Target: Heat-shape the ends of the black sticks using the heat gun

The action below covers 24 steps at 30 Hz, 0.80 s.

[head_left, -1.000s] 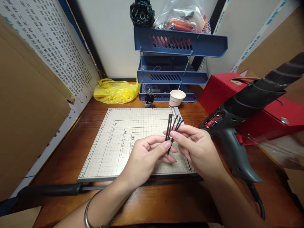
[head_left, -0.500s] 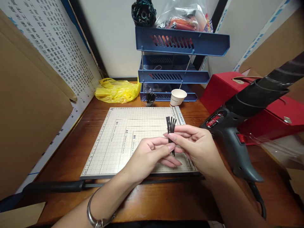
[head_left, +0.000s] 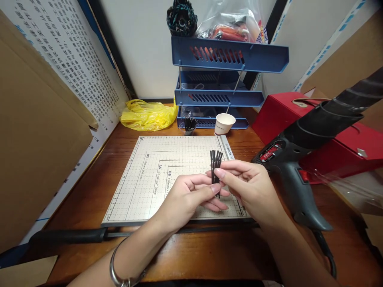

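Observation:
A small bunch of thin black strips [head_left: 215, 164] stands roughly upright between my two hands, its upper ends slightly fanned. My left hand [head_left: 199, 192] pinches the lower part between thumb and fingers. From the other side, my right hand [head_left: 243, 179] is closed on the middle of the bunch, thumb in front. Both hands are above the right half of a cream paper cutter board [head_left: 143, 191] printed with a grid. The cutter's black handle [head_left: 70, 235] lies along its front edge, partly behind my left forearm.
A clear cup of black strips [head_left: 189, 126] and a white paper cup [head_left: 224, 123] stand behind the board, before blue stacked trays [head_left: 230, 54]. A yellow plastic bag [head_left: 149, 115] lies back left. On the right are a heat gun [head_left: 299, 175] and a red box [head_left: 278, 105].
The upper ends of the strips are closer together than before. My right hand has shifted very slightly, and both hands keep their hold.

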Motion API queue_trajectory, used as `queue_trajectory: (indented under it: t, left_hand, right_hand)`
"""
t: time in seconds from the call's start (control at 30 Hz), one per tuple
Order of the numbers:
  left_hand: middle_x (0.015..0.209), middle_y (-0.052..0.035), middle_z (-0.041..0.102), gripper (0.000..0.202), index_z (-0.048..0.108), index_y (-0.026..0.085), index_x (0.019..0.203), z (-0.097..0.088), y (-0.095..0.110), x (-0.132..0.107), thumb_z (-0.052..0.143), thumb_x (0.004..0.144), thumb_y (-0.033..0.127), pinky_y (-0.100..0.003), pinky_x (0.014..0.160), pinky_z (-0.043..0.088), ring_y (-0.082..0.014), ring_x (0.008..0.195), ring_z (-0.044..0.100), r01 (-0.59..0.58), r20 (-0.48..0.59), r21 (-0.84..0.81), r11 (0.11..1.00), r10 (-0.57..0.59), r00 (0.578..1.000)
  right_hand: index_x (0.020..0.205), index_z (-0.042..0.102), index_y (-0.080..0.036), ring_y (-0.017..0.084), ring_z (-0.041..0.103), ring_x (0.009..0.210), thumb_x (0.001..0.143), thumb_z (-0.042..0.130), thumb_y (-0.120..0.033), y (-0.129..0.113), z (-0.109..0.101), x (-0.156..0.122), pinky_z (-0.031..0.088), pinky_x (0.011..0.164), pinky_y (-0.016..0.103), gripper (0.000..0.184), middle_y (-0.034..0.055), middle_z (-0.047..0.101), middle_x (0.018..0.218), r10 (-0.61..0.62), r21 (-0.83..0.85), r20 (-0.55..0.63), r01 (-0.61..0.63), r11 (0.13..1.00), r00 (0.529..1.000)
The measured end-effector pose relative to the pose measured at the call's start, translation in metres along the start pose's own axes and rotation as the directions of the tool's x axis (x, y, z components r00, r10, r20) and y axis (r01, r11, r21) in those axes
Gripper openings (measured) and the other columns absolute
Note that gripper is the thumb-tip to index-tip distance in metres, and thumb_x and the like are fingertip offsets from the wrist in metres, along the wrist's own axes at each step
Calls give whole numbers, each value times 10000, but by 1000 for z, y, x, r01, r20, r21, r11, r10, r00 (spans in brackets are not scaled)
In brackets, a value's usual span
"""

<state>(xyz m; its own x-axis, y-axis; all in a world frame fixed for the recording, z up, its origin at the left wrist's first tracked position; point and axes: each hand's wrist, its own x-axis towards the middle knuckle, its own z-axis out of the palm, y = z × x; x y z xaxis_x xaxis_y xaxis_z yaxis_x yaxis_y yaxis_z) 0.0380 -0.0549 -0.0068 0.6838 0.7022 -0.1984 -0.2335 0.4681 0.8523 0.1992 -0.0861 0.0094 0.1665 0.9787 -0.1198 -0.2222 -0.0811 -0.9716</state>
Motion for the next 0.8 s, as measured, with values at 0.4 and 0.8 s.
queue_trajectory:
  t: [0.4, 0.8]
  left_hand:
    - [970, -97, 806, 273, 777, 114, 940, 4, 2, -2, 851, 843, 359, -224, 693, 599, -132, 696, 751, -2, -17, 28, 1000, 2, 1000]
    - [895, -93, 811, 257, 792, 117, 936, 8, 3, -6, 850, 845, 351, -242, 696, 617, -156, 692, 759, -41, -53, 87, 995, 45, 998]
  right_hand:
    - [790, 811, -189, 114, 549, 434, 787, 837, -389, -1, -1, -4, 418, 377, 216, 201, 28, 676, 584, -227, -192, -57, 212, 958, 972]
    - [736, 786, -216, 87, 406, 388, 841, 752, -311, -5, 3, -14, 366, 415, 254, 145, -28, 540, 487, -361, -289, -127, 314, 905, 924]
